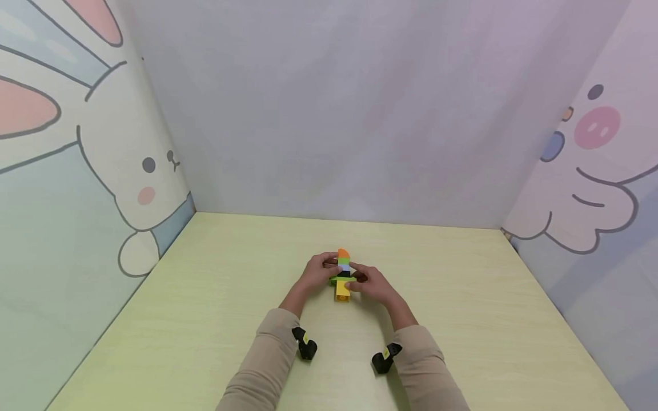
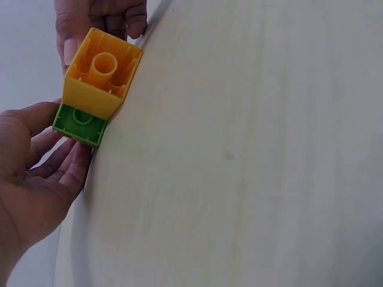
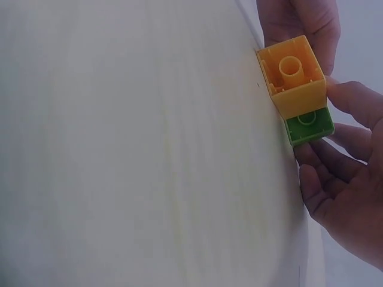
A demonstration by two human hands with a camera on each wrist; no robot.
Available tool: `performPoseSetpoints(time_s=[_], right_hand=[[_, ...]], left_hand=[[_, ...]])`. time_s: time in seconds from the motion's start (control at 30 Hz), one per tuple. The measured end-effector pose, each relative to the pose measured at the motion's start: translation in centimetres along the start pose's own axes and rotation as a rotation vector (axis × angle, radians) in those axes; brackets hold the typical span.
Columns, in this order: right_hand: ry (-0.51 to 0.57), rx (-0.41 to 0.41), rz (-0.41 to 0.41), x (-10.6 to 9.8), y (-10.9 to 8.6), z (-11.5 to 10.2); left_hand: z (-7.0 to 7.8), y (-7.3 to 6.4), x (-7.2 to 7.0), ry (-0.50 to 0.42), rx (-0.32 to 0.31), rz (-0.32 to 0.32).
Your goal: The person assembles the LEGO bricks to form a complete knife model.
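Observation:
In the head view, a row of joined toy bricks lies on the table between my two hands. Its near end is a hollow yellow brick [image 1: 342, 290], open underside facing me. Beyond it come a wider green brick [image 1: 335, 280], a black one [image 1: 345, 274], a pale blue one, a lime one [image 1: 343, 261] and a rounded orange brick [image 1: 343, 253] at the far end. My left hand [image 1: 315, 274] pinches the row's left side around the middle. From the right, my right hand [image 1: 377, 285] holds it with the thumb at the yellow brick [image 3: 302, 101].
The pale wooden table [image 1: 205, 319] spreads around the hands. A grey curtain-like backdrop [image 1: 329, 114] rises at its back edge, and cartoon-printed panels [image 1: 97, 228] flank both sides. Black wrist devices [image 1: 307, 347] sit at both sleeve cuffs.

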State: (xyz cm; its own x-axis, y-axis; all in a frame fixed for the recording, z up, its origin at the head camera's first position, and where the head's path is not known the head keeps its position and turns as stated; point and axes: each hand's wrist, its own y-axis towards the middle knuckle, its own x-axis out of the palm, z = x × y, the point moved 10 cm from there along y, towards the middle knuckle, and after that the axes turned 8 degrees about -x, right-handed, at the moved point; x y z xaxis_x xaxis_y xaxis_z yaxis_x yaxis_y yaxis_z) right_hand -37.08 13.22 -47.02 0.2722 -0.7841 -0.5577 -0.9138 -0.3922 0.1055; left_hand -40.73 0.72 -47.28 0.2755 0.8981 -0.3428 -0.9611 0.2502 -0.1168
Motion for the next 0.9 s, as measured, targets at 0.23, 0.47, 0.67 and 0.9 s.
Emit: performPoseSetpoints(time_s=[0.23,0.47,0.67,0.9], right_hand=[[-0.026,0.003,0.046,0.0,0.1,0.2],[-0.049,-0.023,0.099,-0.9,-1.2,-0.8],[-0.073,-0.055,0.121,-1.7,-2.3,-1.2],[-0.106,-0.127,0.161,-2.9,-4.0,-2.5]], left_hand=[[-0.3,-0.3,-0.7,0.015,-0.022,0.043],[0.5,-1.9,-1.7,0.037,0.026,0.089],[0.9,-3.8,-2.3,0.047,0.064,0.083],[1.3,-6.8,-3.9,0.095,0.113,0.106]])
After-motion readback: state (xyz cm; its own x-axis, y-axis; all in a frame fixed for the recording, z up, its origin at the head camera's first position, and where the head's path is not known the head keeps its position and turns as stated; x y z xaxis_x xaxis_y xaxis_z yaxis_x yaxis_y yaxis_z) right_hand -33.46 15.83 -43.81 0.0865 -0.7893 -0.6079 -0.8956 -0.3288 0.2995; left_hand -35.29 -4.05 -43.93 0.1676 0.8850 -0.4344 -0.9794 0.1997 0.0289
